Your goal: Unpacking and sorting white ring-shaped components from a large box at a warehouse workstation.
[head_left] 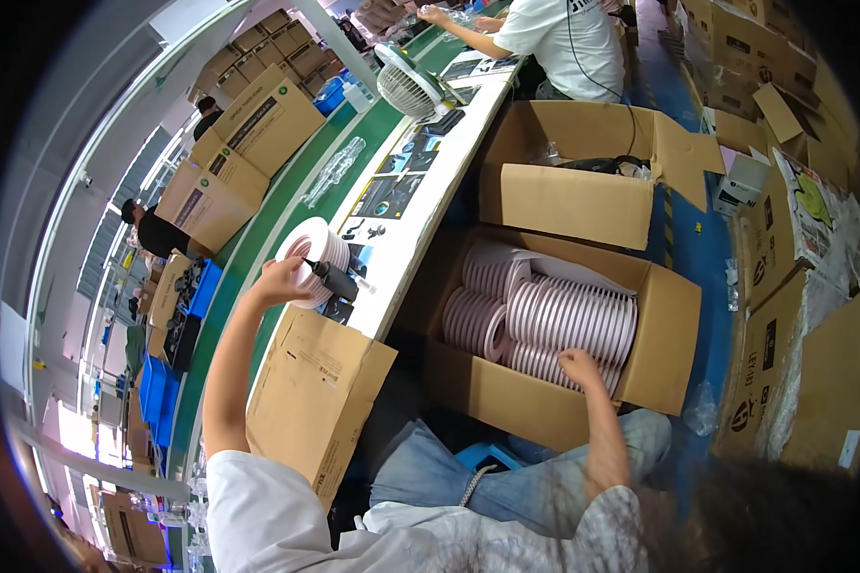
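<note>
On the bench stands a stack of pale pink-white rings (308,235). My left hand (282,281) is closed on the near side of that stack, thumb and fingers at its edge. Right beside its fingertips is a black bottle-like tool (336,280) with a thin pointed tip; whether the hand touches it I cannot tell. To my right, an open cardboard box (674,329) holds rows of similar pinkish rings (571,320) packed on edge. My right hand (577,367) reaches into it, fingers bent and pinched on a ring in the nearest row.
A flattened cardboard piece (306,382) leans at the bench's near end. Farther up the white bench (406,224) are dark flat packages and a fan (406,84). Another open box (573,205) stands beyond mine. A co-worker (569,48) sits farther along; cartons (784,315) line the right.
</note>
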### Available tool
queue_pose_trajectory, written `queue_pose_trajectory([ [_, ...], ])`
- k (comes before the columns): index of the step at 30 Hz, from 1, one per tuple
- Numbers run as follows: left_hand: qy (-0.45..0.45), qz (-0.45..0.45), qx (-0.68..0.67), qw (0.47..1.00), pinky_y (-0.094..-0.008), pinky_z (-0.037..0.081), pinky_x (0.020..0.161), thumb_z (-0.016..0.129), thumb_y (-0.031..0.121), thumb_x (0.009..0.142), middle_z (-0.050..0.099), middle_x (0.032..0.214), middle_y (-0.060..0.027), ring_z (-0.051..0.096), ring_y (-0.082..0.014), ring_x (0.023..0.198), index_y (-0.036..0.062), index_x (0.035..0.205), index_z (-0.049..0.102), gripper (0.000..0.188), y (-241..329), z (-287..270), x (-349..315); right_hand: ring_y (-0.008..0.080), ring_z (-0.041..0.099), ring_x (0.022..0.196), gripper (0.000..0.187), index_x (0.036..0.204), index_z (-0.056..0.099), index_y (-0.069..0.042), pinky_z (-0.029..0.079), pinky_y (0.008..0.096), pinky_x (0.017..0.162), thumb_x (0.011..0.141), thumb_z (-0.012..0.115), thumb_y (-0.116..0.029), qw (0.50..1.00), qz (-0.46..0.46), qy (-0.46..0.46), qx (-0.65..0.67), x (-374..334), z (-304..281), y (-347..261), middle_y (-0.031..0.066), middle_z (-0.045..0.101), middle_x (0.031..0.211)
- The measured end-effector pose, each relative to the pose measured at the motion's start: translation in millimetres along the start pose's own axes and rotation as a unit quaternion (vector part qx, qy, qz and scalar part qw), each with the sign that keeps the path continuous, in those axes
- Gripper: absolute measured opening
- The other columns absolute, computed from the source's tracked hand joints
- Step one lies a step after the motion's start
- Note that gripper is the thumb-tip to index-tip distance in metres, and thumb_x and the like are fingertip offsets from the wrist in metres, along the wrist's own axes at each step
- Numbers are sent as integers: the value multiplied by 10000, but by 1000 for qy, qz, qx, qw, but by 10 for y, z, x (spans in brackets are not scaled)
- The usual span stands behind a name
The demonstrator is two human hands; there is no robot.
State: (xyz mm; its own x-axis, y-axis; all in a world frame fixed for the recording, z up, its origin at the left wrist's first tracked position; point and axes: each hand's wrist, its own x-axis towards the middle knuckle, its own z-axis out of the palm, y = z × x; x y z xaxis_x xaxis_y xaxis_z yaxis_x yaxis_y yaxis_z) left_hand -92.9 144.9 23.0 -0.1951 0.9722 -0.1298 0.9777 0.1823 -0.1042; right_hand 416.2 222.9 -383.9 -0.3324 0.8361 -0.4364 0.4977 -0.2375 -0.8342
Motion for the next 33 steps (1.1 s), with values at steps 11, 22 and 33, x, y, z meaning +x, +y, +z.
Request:
queue_pose_trajectory([
  [11, 22, -20, -23, 999, -441, 317, 1018, 786, 349, 593, 645, 886, -155, 582, -314, 961, 61, 939, 646, 472, 132, 45, 70, 193, 633, 621, 281, 933, 696, -15, 488, 311, 618, 783, 553, -206, 997, -42, 67, -20, 69, 69, 251, 117, 664, 694],
  [22, 329, 41, 177, 927, -403, 376, 902, 677, 108, 747, 611, 1060, -145, 536, -306, 1048, 78, 1074, 598, 338, 792, -499, -494, 292, 648, 684, 326, 889, 700, -28, 496, 363, 720, 805, 572, -315, 998, -35, 22, -42, -109, 31, -116, 168, 668, 756],
  [33, 16, 451, 143, 881, -375, 451, 783, 609, 229, 764, 650, 926, -62, 618, -245, 854, 118, 781, 670, 128, 3157, 2307, 919, 419, 364, 1264, 762, 1369, 417, -92, 337, 364, 1049, 639, 628, -47, 974, -72, 210, 52, -90, 62, -497, 301, 224, 1427],
])
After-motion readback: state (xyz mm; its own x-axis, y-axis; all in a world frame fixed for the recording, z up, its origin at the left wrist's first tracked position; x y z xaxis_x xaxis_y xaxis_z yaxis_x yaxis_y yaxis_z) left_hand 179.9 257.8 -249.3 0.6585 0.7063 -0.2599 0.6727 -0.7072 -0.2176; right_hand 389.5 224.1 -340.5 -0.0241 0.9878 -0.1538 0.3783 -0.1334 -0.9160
